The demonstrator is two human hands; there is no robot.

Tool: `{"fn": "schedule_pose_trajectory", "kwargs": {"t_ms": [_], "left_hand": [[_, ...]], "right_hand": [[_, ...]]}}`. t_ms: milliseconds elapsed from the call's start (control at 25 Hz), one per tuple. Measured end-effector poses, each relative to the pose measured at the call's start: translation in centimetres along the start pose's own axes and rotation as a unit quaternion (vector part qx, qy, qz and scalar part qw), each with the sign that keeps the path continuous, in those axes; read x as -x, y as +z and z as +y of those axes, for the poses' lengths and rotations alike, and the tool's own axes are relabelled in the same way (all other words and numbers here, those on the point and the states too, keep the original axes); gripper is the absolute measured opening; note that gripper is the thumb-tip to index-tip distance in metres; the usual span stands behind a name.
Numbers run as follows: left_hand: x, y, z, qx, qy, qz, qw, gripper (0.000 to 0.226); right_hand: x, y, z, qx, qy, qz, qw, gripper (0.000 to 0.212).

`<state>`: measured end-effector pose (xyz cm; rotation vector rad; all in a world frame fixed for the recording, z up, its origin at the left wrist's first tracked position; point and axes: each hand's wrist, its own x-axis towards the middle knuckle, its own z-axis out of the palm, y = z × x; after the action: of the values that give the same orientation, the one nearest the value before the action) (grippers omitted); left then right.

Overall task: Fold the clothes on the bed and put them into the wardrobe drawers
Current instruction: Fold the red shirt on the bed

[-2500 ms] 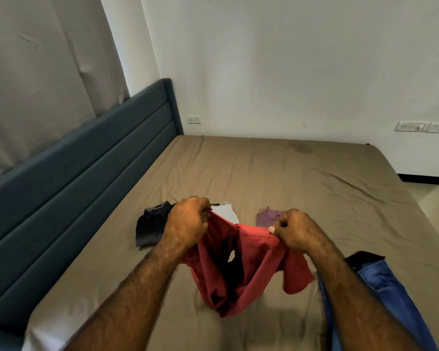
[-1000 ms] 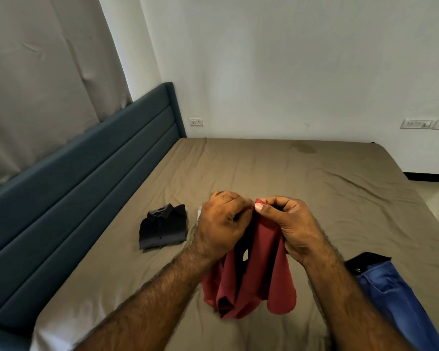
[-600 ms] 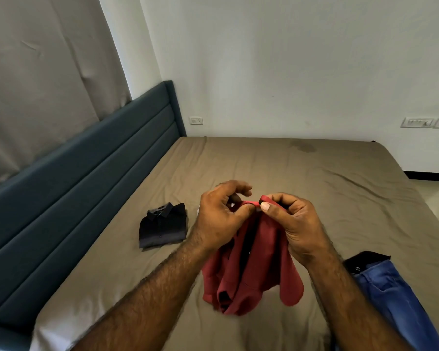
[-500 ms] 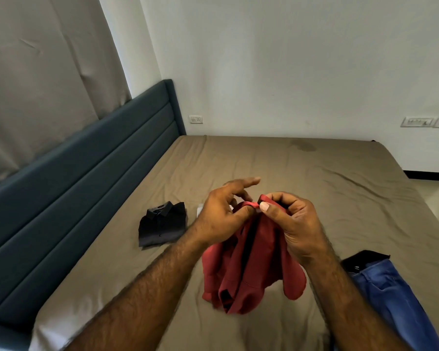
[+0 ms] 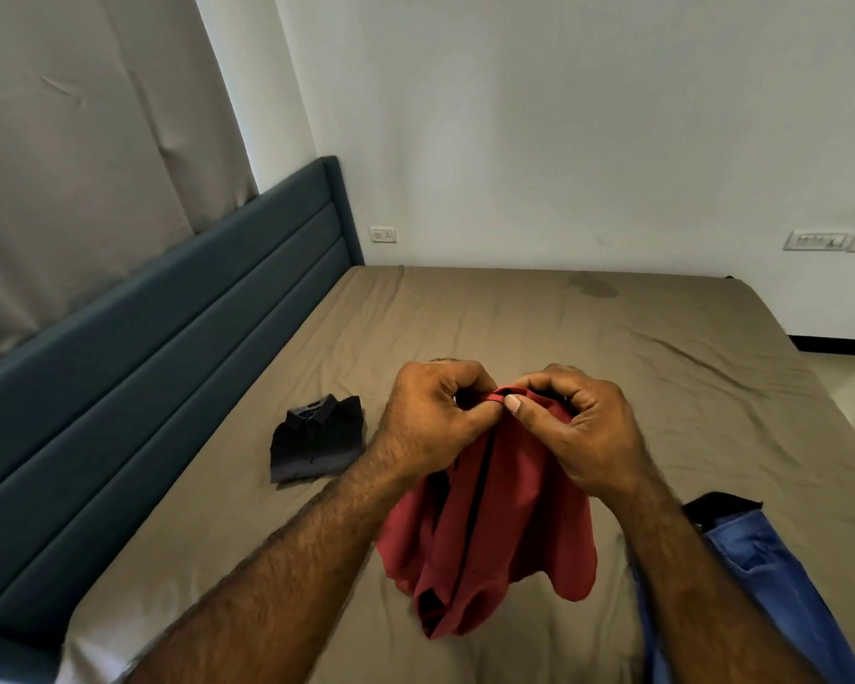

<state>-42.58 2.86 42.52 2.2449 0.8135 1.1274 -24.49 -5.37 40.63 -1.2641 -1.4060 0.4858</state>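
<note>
The red shirt [image 5: 489, 506] is held up over the near part of the bed [image 5: 539, 328], just below the middle of the head view. Its top edge is pinched between both hands, which are brought together so that their thumbs almost touch: the left hand [image 5: 433, 417] is curled round the cloth at about 9 o'clock of the pinch, the right hand [image 5: 578, 431] at about 3 o'clock. From that shared point the shirt hangs straight down toward 6 o'clock, so its long axis runs from 12 to 6, and its bunched lower end seems to rest on the sheet.

Neither hand is nearer; the grip is shared at one spot. The coming move is judged to turn on this: the cloth lies wholly below the hands, so it can be spread only if the hands are drawn apart toward 9 and 3.

A folded black shirt [image 5: 317, 439] lies at 9 o'clock of the left hand, and blue jeans [image 5: 771, 585] at about 4 o'clock of the right.
</note>
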Motion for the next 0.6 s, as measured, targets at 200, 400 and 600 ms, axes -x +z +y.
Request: {"fn": "schedule_pose_trajectory", "kwargs": {"t_ms": [200, 400, 600], "left_hand": [[0.1, -0.5, 0.1, 0.126, -0.044, -0.088, 0.987, 0.009], [0.7, -0.3, 0.2, -0.025, 0.054, -0.002, 0.998, 0.005], [1.9, -0.2, 0.0, -0.125, 0.085, 0.091, 0.984, 0.013]], "right_hand": [[-0.3, -0.5, 0.2, -0.064, 0.030, -0.012, 0.997, 0.011], [0.0, 0.1, -0.4, -0.033, 0.013, 0.019, 0.999, 0.013], [0.2, 1.3, -0.8, 0.197, -0.157, 0.066, 0.965, 0.007]]}}
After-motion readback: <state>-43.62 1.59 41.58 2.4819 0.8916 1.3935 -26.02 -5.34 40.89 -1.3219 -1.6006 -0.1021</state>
